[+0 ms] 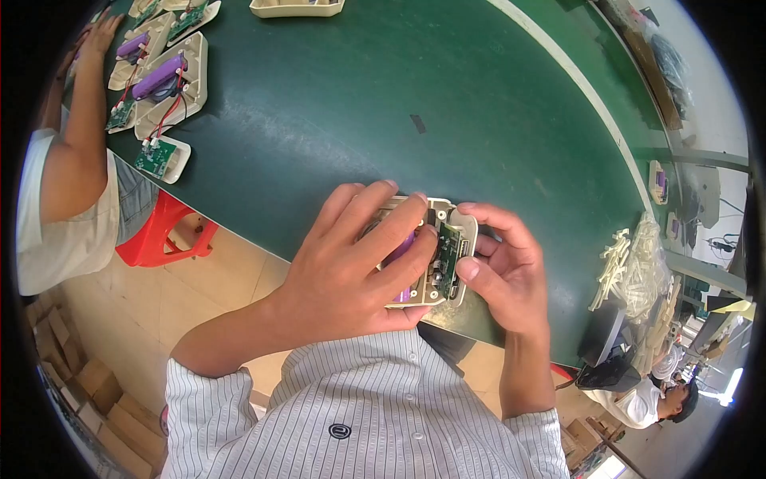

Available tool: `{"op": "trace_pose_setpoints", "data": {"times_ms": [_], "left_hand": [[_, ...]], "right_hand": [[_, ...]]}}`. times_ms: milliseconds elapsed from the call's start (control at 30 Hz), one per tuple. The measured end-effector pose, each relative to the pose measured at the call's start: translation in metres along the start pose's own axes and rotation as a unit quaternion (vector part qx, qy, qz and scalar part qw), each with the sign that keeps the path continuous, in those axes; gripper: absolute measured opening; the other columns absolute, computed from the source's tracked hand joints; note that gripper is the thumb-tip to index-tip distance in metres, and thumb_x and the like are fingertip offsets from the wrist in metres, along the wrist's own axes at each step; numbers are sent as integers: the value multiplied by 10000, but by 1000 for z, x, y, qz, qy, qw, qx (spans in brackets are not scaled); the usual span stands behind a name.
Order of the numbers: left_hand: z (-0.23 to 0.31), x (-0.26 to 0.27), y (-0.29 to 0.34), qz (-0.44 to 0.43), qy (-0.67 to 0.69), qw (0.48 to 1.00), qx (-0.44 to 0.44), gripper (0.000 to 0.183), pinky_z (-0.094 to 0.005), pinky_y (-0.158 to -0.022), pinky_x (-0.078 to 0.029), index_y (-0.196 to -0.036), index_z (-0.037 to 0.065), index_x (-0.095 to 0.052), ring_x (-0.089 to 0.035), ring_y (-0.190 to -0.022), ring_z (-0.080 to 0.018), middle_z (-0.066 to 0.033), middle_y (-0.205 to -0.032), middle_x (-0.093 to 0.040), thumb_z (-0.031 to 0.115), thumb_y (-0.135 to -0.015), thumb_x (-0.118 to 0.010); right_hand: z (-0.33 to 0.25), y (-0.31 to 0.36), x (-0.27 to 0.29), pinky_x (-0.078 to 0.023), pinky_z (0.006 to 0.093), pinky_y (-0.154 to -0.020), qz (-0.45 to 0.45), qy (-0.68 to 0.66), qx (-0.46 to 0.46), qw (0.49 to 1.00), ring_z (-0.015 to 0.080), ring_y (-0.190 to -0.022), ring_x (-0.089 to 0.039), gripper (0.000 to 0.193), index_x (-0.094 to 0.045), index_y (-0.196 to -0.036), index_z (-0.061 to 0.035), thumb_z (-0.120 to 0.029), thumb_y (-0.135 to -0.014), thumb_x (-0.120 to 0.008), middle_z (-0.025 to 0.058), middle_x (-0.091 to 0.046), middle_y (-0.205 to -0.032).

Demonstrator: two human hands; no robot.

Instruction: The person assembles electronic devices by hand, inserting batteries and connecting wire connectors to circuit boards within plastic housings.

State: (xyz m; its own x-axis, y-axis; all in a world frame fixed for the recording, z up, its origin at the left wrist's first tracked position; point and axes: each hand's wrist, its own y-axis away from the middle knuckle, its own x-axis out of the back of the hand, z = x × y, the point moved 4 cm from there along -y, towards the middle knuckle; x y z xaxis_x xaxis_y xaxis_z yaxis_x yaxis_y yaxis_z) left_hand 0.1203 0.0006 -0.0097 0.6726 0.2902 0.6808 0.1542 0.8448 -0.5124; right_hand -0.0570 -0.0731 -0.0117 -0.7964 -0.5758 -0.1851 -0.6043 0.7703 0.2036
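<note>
Near the table's front edge, a beige plastic housing (415,302) is held between both hands, its inside facing up. My left hand (343,259) lies over it, fingers curled across the top and thumb at the near side, partly hiding a purple cylindrical battery cell (401,249). At the housing's right end stands a green circuit board (448,262) against a beige end cover (468,231). My right hand (511,275) grips that cover between thumb and fingers. The left fingertips reach close to the board; whether they touch it is hard to tell.
Several similar beige housings (198,76) with purple cells and wired boards lie at the far left, beside another person's arm (89,120). A beige shell (297,8) sits at the back. To the right are a clear plastic bag (641,271) and a red stool (159,235) stands left.
</note>
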Motion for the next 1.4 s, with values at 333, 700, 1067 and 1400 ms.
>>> {"op": "trace_pose_setpoints", "data": {"times_ms": [333, 700, 1067, 1400], "left_hand": [[6, 5, 7, 2, -28, 1000, -12, 599, -587, -915, -483, -1120, 39, -699, -569, -1178, -421, -186, -1339, -565, 376, -648, -850], [19, -5, -1, -39, 37, 999, 8, 897, -611, -1094, -331, -1397, 7, -484, -454, -1296, -501, -272, -1450, -401, 344, -675, -896], [8, -20, -57, -218, 87, 971, -48, 1159, -543, -1180, -289, -1536, 30, -349, -334, -1472, -419, -185, -1525, -433, 308, -594, -965], [14, -10, -64, -255, 87, 963, -32, 1218, -590, -1205, -238, -1552, 0, -327, -233, -1507, -471, -232, -1574, -332, 434, -602, -953]], "right_hand": [[-12, 0, -7, -536, 225, -723, 52, 46, -76, 995, 110, -868, -620, 664, -408, -1419, -68, 9, -867, -769, 81, -519, -1227], [3, 15, 10, -521, 229, -760, 39, 78, 11, 996, 80, -881, -593, 419, -460, -1299, -26, -43, -942, -677, 79, -503, -1181], [-74, 84, 113, -563, 467, -804, 259, 662, 84, 698, 390, -980, -686, 320, -688, -1170, -46, -182, -887, -749, 203, -696, -1077], [-70, 82, 193, -562, 489, -771, 276, 725, 1, 631, 388, -878, -696, 255, -676, -1135, -78, -72, -881, -660, 157, -695, -1026]]}}
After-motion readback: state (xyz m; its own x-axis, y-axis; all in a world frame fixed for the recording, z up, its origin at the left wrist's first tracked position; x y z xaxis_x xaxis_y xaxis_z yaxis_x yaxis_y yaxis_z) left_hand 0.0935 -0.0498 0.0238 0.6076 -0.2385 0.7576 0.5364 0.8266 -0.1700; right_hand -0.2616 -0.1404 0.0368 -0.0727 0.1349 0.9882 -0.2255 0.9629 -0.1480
